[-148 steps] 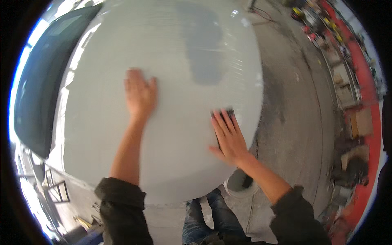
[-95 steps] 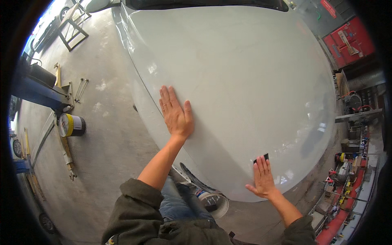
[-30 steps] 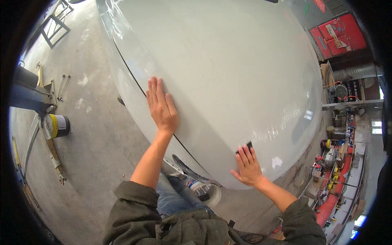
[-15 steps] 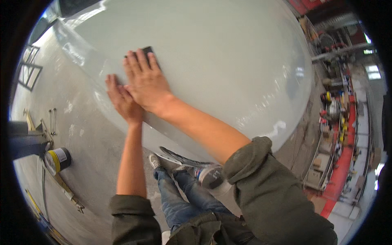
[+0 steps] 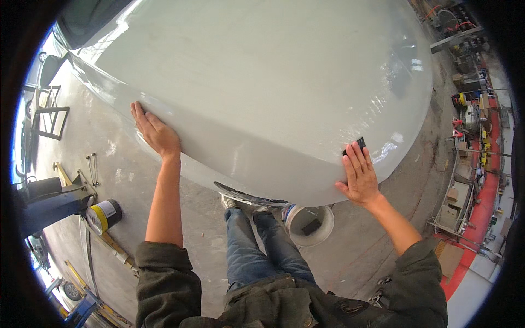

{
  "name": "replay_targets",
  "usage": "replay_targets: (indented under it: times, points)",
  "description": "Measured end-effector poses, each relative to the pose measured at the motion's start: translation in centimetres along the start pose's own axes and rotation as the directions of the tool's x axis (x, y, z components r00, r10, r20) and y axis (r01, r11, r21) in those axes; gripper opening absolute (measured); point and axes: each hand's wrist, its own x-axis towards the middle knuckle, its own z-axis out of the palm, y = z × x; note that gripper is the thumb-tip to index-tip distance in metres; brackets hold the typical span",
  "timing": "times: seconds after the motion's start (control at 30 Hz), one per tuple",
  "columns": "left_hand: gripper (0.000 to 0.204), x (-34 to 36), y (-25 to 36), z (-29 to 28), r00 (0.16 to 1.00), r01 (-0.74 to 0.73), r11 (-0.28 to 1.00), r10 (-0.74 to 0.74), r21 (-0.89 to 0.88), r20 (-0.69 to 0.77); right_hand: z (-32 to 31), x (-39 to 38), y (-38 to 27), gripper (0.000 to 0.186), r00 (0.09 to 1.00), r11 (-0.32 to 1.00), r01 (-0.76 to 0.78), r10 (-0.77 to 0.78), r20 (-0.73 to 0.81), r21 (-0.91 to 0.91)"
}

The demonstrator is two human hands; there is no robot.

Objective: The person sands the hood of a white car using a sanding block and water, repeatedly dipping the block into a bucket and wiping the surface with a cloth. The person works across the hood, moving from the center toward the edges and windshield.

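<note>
Right hand [image 5: 359, 176] is swinging back out to the hood's [image 5: 262, 82] right edge, pressing a black pad [image 5: 356, 145] flat, left hand [image 5: 155, 131] bracing open-palmed, most of the panel looking smooth already.

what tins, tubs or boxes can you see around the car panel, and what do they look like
Can: lying on its side on the floor to the left, round, black with a yellow band.
Bucket: on the floor under the panel edge, round, white, with a dark block inside.
Cardboard boxes: far right, brown, blurred.
</note>
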Motion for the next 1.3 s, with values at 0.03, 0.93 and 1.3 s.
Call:
replay_targets:
  times: [0.03,0.93,1.3]
  points:
    - [0.053,0.0,-0.1,-0.1,1.000,-0.001,1.000,0.001,0.006,-0.003,-0.1,0.5,-0.3,0.079,1.000,1.000,-0.009,0.009,0.008,0.002]
    - [0.062,0.0,-3.5,-5.5,0.937,-0.048,0.952,0.148,-0.302,0.315,4.4,48.9,-22.5,0.073,0.992,0.987,0.116,-0.121,0.041,0.113]
    - [0.064,5.6,-10.7,-13.6,0.898,0.018,0.951,0.120,-0.308,0.423,11.9,76.0,-30.8,0.074,0.994,0.994,0.105,-0.105,-0.008,0.041]
